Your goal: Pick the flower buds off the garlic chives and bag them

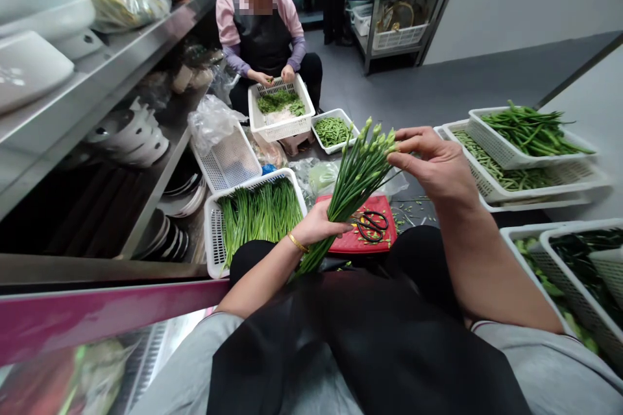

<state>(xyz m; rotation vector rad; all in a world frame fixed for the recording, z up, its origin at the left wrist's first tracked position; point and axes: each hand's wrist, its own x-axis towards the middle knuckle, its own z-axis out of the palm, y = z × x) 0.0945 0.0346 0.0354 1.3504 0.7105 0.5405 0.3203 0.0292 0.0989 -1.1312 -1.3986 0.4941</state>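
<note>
A bundle of green flowering stems point(357, 172) stands at a slant in front of me, its pale buds at the upper end. My left hand point(322, 224) is wrapped round the lower stems. At the bud end, my right hand point(431, 165) has its thumb and fingertips pinched on a bud. Black-handled scissors point(372, 225) lie on a red board point(341, 244) below the bundle, among small green scraps. To the left, a white basket point(212, 237) holds many more long green stems point(263, 214).
A person point(260, 32) sits opposite with a white basket of greens point(285, 128). A small basket of cut green pieces point(333, 131) stands beside it. Stacked baskets of beans point(506, 154) are at right; a steel shelf point(104, 68) with dishes runs along the left.
</note>
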